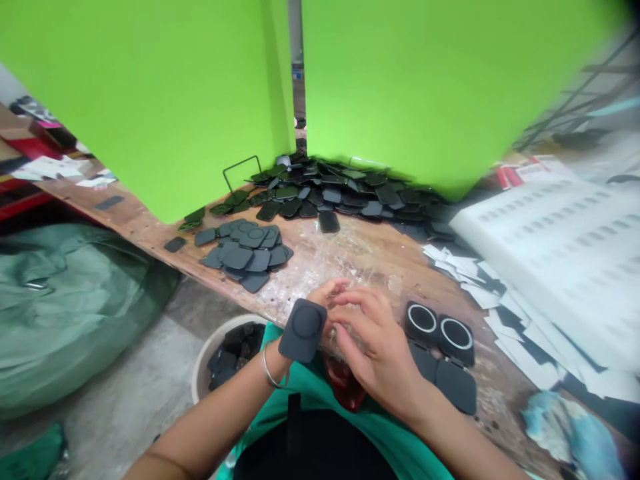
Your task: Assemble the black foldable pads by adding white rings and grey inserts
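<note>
My left hand (320,303) holds a dark grey rounded-square pad with a raised circle (303,329) upright at the table's near edge. My right hand (373,343) is curled beside it, fingertips pinching at something small and clear between the two hands that I cannot make out. Right of my right hand lie two black pads with white rings (439,328), and two plain dark pads (450,379) lie below them.
A small stack of grey pads (247,253) sits at left on the wooden table (360,250). A large heap of dark pads (340,190) lies at the back against green panels. White paper slips (505,300) and a white perforated tray (565,233) are at right. A white bucket (225,357) with dark pieces stands below.
</note>
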